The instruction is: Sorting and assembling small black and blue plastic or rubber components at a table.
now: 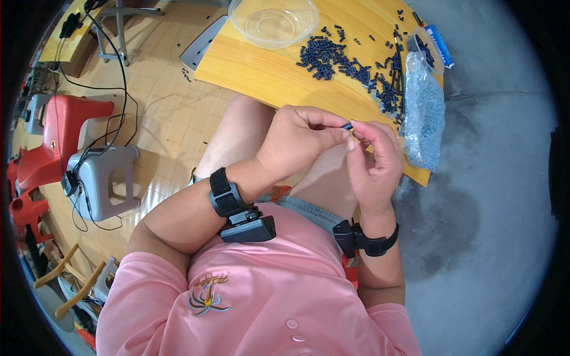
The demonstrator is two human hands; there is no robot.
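Note:
Above my lap, just off the near edge of the yellow table, my two hands meet at the fingertips. Thumb and forefinger of my left hand pinch a small dark piece. My right hand is closed at the other end of that piece, its fingertips partly covering it; its exact shape is too small to tell. Beyond my hands a loose heap of small black parts spreads over the table. A clear bag of small light-blue pieces lies along the right edge.
A clear round plastic bowl stands at the table's far left. Near the bag's top lies a blue-and-white packet. A grey wall or surface borders the right. Red stool, grey stool and loose cables occupy the left floor.

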